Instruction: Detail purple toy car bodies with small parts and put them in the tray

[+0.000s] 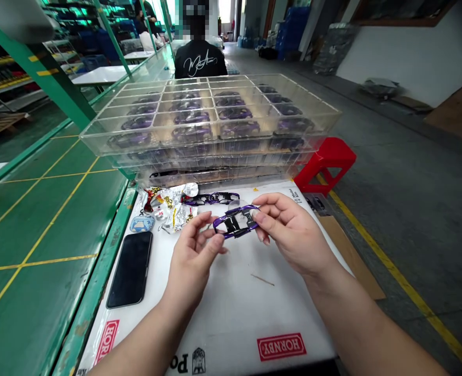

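Observation:
A purple and black car-shaped frame (236, 221) is held in the air over the white work surface (246, 313). My left hand (195, 245) pinches its left end between thumb and fingers. At its right end, my right hand (288, 230) grips it with thumb and forefinger. Just behind, more purple and black frame pieces (211, 198) lie on the surface. Crumpled silver wrappers (174, 209) are left of those pieces. A stack of clear divided trays (215, 141) stands at the back, with purple parts in its compartments.
A black phone (130, 269) and a small blue case (142, 224) lie at the left. Beside the surface are a green bench (31, 230) and a red stool (327, 162). A person in black (200, 58) sits beyond the trays. A thin brown strip (262, 280) lies in front.

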The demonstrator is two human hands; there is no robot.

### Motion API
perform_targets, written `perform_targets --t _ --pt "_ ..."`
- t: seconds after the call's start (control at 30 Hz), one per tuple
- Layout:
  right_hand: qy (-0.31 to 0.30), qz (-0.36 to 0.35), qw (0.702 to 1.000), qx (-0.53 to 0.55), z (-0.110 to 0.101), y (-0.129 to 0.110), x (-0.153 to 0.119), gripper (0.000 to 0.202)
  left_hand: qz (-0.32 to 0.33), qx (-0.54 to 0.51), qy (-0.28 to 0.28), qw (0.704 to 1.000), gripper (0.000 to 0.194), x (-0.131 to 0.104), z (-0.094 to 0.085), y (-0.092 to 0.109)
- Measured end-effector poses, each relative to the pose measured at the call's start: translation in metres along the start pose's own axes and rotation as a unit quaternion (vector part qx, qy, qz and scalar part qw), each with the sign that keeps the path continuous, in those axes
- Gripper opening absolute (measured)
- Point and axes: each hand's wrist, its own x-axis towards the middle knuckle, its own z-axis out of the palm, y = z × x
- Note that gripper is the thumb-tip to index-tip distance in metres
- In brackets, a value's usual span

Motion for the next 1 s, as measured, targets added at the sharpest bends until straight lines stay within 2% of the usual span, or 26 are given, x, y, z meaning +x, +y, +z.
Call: perform_targets --t 0.1,0.17,0.4,0.53,0.67,0.77,1.0 --pt "-0.024 0.003 0.999 -0.031 0.001 0.001 0.0 0.033 -0.086 -0.021 -0.036 0.995 0.049 0.004 0.0 0.002" --pt "-0.028 0.006 0.998 -0.054 0.002 0.002 0.0 0.036 -0.092 -0.015 -0.051 0.994 0.044 0.005 -0.001 0.002" --pt "0.007 0.045 0.995 -0.086 0.006 -0.001 -0.002 0.046 0.043 0.108 -0.023 0.993 0.023 -0.003 -0.002 0.001" --pt "0.014 0.05 0.995 -0.091 0.009 -0.005 -0.003 0.046 0.101 0.153 -0.018 0.983 0.02 -0.008 -0.001 0.005" --pt "0.016 0.026 0.995 -0.096 0.009 -0.006 -0.003 0.046 0.119 0.163 -0.044 0.978 0.029 -0.011 -0.003 0.01" --pt "0.001 -0.003 0.995 -0.099 0.009 -0.005 -0.003 0.041 0.16 0.199 -0.072 0.964 0.034 -0.011 -0.004 0.013" --pt "-0.019 -0.039 0.996 -0.083 0.008 -0.002 -0.007 0.031 0.197 0.211 -0.117 0.95 0.021 -0.014 -0.004 0.012"
